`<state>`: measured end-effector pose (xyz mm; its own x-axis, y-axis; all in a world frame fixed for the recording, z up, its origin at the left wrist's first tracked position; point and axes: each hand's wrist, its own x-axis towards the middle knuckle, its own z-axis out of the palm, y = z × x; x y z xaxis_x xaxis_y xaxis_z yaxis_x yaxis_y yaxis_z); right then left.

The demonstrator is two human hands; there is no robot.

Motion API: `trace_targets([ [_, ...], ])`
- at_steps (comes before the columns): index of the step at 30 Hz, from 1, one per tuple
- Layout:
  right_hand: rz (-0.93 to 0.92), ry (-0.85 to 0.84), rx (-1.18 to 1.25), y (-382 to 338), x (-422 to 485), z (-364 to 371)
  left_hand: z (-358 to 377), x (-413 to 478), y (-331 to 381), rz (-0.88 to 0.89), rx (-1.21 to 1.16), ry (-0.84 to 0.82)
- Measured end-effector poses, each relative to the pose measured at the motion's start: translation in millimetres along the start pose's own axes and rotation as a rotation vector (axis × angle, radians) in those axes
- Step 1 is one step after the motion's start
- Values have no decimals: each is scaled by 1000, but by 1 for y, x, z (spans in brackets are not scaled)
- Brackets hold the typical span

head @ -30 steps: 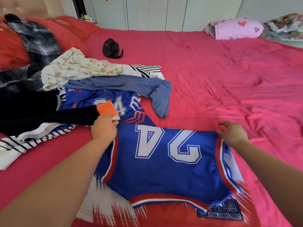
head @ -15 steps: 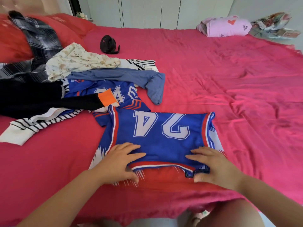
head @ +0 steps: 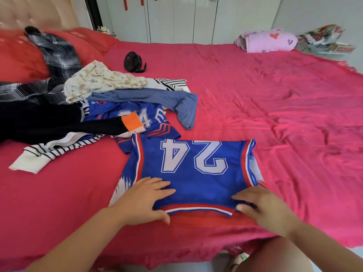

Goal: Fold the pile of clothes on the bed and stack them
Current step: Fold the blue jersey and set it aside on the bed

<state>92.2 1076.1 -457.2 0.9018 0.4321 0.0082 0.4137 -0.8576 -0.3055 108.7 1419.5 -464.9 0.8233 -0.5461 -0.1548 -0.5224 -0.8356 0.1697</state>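
Observation:
A blue jersey (head: 192,169) with a white "24" lies folded in half on the red bed (head: 275,114), close to the near edge. My left hand (head: 143,201) rests on its near left corner, fingers on top and thumb under the hem. At the near right corner my right hand (head: 263,207) pinches the hem the same way. The pile of clothes (head: 94,107) sits to the left: a cream floral garment (head: 102,81), a blue-grey top (head: 157,99), a second blue jersey (head: 145,118), a black garment with an orange cuff (head: 59,124) and a striped top (head: 45,154).
A plaid shirt (head: 57,55) drapes over red pillows (head: 19,57) at the far left. A small black fan (head: 134,61) lies behind the pile. A folded pink blanket (head: 269,42) sits at the far right corner. White wardrobe doors (head: 186,18) stand beyond the bed.
One second ago my hands held the jersey's far corners; they brought that edge toward me, folding it in half. Since half a second ago they have closed on the near hem.

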Motion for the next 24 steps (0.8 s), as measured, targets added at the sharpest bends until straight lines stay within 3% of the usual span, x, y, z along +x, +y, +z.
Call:
trace_targets([
  [4, 240, 238, 116, 8, 20, 0, -16, 28, 25, 12, -123, 210],
  [11, 529, 213, 197, 55, 75, -28, -5, 94, 117, 41, -184, 232],
  [17, 541, 151, 196, 85, 111, -43, 20, 139, 193, -27, -218, 183],
  [24, 512, 79, 184, 103, 141, -45, 43, 159, 214, -89, -96, 119],
])
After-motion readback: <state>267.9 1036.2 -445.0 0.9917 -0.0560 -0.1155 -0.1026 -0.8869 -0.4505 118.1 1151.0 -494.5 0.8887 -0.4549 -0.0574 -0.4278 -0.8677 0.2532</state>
